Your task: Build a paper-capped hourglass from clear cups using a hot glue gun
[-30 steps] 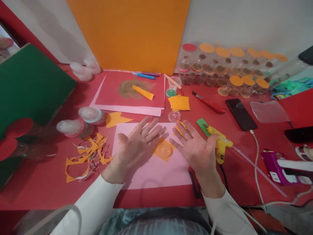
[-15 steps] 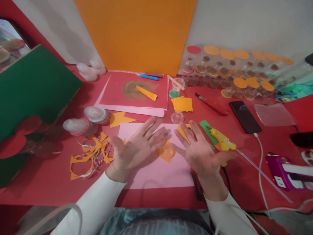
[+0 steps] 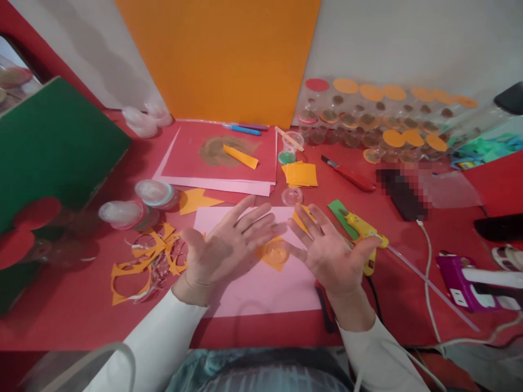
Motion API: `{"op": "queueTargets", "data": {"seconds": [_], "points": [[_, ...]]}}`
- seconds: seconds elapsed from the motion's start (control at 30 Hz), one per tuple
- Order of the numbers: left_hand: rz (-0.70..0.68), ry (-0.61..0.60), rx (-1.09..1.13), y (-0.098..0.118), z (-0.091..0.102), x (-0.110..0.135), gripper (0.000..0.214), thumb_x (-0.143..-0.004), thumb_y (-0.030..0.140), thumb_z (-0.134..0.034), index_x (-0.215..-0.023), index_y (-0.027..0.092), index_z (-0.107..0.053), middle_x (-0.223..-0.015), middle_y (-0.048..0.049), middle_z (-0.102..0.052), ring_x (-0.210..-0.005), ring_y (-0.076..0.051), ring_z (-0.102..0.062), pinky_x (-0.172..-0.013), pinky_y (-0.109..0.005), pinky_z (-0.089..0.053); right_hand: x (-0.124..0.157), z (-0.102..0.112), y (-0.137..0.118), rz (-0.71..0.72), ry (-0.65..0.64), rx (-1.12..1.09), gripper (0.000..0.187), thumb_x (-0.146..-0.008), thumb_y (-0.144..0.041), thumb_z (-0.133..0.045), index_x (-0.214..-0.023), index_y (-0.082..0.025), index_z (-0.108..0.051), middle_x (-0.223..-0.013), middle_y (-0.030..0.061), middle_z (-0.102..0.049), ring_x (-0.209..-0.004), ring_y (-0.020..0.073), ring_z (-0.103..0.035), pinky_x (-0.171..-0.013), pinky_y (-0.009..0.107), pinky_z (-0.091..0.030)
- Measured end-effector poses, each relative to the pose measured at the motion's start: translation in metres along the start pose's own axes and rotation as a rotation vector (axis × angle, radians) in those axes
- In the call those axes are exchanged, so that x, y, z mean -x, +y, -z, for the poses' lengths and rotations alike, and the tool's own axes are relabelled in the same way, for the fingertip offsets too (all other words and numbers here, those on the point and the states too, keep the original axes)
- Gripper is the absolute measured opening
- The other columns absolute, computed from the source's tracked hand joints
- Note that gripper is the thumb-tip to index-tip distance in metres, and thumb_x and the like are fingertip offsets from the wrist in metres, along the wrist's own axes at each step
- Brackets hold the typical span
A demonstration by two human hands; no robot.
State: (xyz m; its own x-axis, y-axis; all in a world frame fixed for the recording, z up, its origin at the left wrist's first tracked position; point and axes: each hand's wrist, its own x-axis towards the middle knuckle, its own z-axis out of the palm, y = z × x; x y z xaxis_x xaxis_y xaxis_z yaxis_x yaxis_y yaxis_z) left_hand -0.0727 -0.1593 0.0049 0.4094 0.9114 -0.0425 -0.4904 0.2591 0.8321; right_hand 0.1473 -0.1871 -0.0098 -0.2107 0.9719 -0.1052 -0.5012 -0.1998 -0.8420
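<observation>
Palm up with fingers spread, my left hand (image 3: 224,250) hovers over the left part of a pink paper sheet (image 3: 261,296) and holds nothing. My right hand (image 3: 335,256), likewise spread and bare, is over the sheet's right edge. Between the two, a clear round plastic piece (image 3: 278,253) rests on an orange paper piece (image 3: 280,267). A yellow glue gun (image 3: 368,228) with a long clear glue stick lies just right of my right hand, near a green paper strip (image 3: 342,218). Orange paper offcuts (image 3: 151,261) are heaped left of my left hand.
Behind the sheet are a red paper stack (image 3: 180,163), orange paper squares (image 3: 301,174) and a red-handled cutter (image 3: 353,178). Clear containers with orange discs (image 3: 371,92) line the wall. A black phone (image 3: 402,196) on a white cable lies right; a green board (image 3: 61,141) stands left.
The view has shifted slightly, so most of the table's things appear a little further left. Both hands stay spread, the right thumb drawn slightly inward.
</observation>
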Motion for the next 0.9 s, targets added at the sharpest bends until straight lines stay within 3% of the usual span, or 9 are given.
{"op": "queueTargets", "data": {"seconds": [0.27,0.5,0.7,0.9], "points": [[-0.038,0.078,0.074,-0.001,0.001,-0.003,0.095,-0.067,0.091,-0.057,-0.134,0.023,-0.058,-0.134,-0.0142,-0.065,-0.130,-0.036,-0.058,-0.116,-0.059,-0.039,-0.004,0.004,0.001,0.003,-0.002,-0.177,0.088,-0.069,-0.098,-0.041,-0.123,-0.032,-0.067,-0.145,0.0113,-0.056,-0.131,0.0347,-0.053,-0.103,0.059,-0.046],[-0.111,0.105,0.109,-0.003,-0.004,-0.006,0.089,-0.064,0.083,-0.070,-0.128,0.022,-0.064,-0.124,-0.0115,-0.070,-0.119,-0.034,-0.064,-0.112,-0.055,-0.045,-0.004,0.000,-0.002,0.023,-0.070,-0.300,0.088,-0.063,-0.093,-0.057,-0.123,-0.030,-0.069,-0.145,0.0095,-0.058,-0.140,0.0350,-0.045,-0.113,0.058,-0.037],[-0.220,0.197,-0.069,-0.010,0.000,-0.009,0.074,-0.069,0.072,-0.076,-0.125,0.025,-0.066,-0.117,-0.0085,-0.071,-0.114,-0.026,-0.065,-0.107,-0.043,-0.049,-0.006,-0.001,-0.001,0.048,-0.058,-0.256,0.090,-0.061,-0.095,-0.056,-0.121,-0.030,-0.069,-0.147,0.0097,-0.055,-0.141,0.0363,-0.043,-0.112,0.061,-0.037],[-0.365,0.216,-0.319,-0.015,0.008,-0.008,0.052,-0.079,0.050,-0.078,-0.122,0.025,-0.065,-0.113,-0.0072,-0.069,-0.110,-0.023,-0.065,-0.102,-0.040,-0.051,-0.010,0.001,0.002,0.083,-0.047,-0.218,0.088,-0.066,-0.096,-0.050,-0.120,-0.030,-0.068,-0.143,0.0100,-0.059,-0.138,0.0334,-0.048,-0.112,0.059,-0.039]]}}
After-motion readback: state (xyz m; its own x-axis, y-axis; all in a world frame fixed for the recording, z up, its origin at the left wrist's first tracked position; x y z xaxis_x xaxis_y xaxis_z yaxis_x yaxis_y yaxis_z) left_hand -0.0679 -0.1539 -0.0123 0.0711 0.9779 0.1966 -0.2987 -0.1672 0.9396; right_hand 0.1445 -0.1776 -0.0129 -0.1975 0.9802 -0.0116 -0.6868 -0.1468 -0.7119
